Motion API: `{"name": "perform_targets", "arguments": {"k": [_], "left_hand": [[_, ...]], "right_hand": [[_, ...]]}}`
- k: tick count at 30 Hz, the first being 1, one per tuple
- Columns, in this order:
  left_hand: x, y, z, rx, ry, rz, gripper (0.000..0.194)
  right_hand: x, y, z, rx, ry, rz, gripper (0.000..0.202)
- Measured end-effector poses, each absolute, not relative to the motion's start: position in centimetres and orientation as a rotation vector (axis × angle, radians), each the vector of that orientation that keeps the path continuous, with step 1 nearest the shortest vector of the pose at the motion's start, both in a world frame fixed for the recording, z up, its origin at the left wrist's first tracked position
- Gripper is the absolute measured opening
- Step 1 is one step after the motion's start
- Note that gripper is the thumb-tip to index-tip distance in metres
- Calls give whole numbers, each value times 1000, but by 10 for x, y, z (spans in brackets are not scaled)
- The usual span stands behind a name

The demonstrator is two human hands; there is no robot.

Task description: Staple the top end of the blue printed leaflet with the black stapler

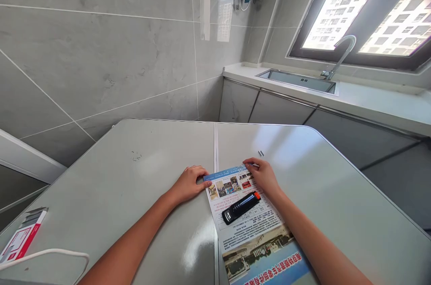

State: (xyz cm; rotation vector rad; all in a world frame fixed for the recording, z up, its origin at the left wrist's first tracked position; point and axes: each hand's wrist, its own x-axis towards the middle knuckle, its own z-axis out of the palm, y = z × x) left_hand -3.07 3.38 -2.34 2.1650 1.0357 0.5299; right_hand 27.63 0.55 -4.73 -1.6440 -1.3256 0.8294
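Observation:
A printed leaflet (249, 226) with small photos, text and a blue lower part lies on the pale table (161, 141). On it rests a black stapler (241, 208) with an orange-red end, tilted up to the right. My left hand (191, 182) lies at the leaflet's upper left corner, its thumb on the paper and its fingers curled together on the table. At the upper right corner my right hand (262, 175) holds the paper's edge between thumb and fingers. Just beyond the right hand lie two small staple strips (261, 153).
Several loose staples (136, 156) are scattered on the table's left half. At the lower left lie a red and white packet (23, 235) and a white cable (50, 252). Behind to the right is a counter (377, 98) with a sink (299, 80) and a faucet (343, 54).

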Motion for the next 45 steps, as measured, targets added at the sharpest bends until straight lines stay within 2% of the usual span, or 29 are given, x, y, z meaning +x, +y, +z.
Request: {"name": "perform_targets", "arguments": {"k": [9, 18, 21, 31, 39, 45], "left_hand": [[-48, 50, -26, 2166, 1154, 579, 26], [-96, 76, -20, 2103, 1263, 482, 31], [-117, 84, -19, 2063, 1243, 402, 32], [-169, 97, -20, 2069, 1359, 450, 30], [-172, 101, -27, 2130, 1344, 537, 26], [-173, 101, -28, 2117, 1365, 543, 25]], "right_hand": [[261, -1, -45, -1571, -1298, 941, 29], [241, -9, -33, -1449, -1751, 891, 42], [226, -4, -30, -1412, -1828, 855, 37], [170, 43, -45, -1482, -1792, 681, 27], [160, 58, -48, -1429, -1759, 638, 20], [173, 59, -44, -1457, -1648, 594, 32]]}}
